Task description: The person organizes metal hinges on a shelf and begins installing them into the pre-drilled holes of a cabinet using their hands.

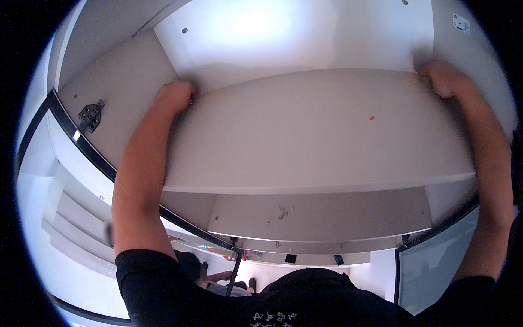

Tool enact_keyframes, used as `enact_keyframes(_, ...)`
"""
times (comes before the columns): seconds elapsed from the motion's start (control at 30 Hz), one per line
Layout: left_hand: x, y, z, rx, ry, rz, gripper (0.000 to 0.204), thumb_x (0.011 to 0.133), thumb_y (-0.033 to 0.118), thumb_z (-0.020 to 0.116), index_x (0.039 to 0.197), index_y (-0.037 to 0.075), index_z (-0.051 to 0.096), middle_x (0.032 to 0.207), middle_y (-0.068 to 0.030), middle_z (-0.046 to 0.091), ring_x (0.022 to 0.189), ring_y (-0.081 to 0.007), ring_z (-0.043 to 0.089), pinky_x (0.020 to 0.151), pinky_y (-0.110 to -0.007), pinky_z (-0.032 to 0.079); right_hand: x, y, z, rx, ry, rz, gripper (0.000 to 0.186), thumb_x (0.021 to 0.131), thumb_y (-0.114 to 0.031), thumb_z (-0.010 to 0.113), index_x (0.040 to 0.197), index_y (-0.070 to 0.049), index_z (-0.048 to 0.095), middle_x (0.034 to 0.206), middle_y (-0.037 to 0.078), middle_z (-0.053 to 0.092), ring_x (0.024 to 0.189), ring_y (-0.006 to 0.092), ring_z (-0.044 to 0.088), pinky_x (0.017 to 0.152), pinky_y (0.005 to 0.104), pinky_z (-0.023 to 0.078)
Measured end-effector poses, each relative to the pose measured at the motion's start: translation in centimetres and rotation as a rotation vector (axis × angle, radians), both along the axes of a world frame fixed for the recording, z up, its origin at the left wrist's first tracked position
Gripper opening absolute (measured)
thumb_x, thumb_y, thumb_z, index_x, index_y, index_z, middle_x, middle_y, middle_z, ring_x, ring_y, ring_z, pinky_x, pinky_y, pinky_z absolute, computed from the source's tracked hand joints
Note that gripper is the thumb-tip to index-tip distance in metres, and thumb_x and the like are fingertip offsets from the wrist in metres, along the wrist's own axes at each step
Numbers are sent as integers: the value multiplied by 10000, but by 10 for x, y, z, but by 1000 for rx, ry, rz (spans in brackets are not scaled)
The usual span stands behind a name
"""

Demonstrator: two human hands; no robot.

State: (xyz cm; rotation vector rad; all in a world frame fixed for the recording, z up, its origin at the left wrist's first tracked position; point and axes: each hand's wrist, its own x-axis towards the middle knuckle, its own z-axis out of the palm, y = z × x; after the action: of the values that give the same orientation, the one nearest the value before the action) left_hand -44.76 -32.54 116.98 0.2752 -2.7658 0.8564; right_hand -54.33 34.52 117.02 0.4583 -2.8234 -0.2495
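A pale grey shelf board (305,131) with a small red spot spans the inside of an open cabinet. My left hand (178,96) is closed at the board's far left end, fingers curled at its edge and partly hidden. My right hand (442,78) grips the far right end, fingertips bent against the edge. The white back panel (294,38) of the cabinet lies just beyond both hands. A dark metal hinge fitting (91,115) is on the left side wall, beside my left forearm.
A lower shelf (318,210) shows below the board. Dark-framed doors (436,245) flank the opening. At the far left are pale stepped panels (81,234). Below, another person (218,278) in a cap is partly visible.
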Motion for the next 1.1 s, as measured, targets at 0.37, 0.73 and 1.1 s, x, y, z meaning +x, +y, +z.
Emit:
enact_keyframes(0.37,-11,-21,9,184,76,37,197,848,151,710,998,88,822,1078,-205,774,1002,-395,752,896,-511,596,6,-9,6,7,-46,-17,369,841,15,590,1138,-51,798,1135,227,772,1089,397,738,988,495,552)
enact_keyframes(0.73,5,7,11,141,-61,4,187,809,131,754,973,77,826,1043,-204,776,940,-417,755,854,-520,600,-2,2,3,8,-46,0,328,813,6,621,1088,-31,796,1116,246,766,1079,410,734,970,497,552)
enact_keyframes(1.1,13,22,18,132,-123,-40,230,844,108,681,1012,19,811,1094,-243,763,995,-428,747,904,-537,579,13,1,10,79,44,-125,325,837,-1,627,1129,-9,769,1121,249,751,1119,408,707,1017,491,530)
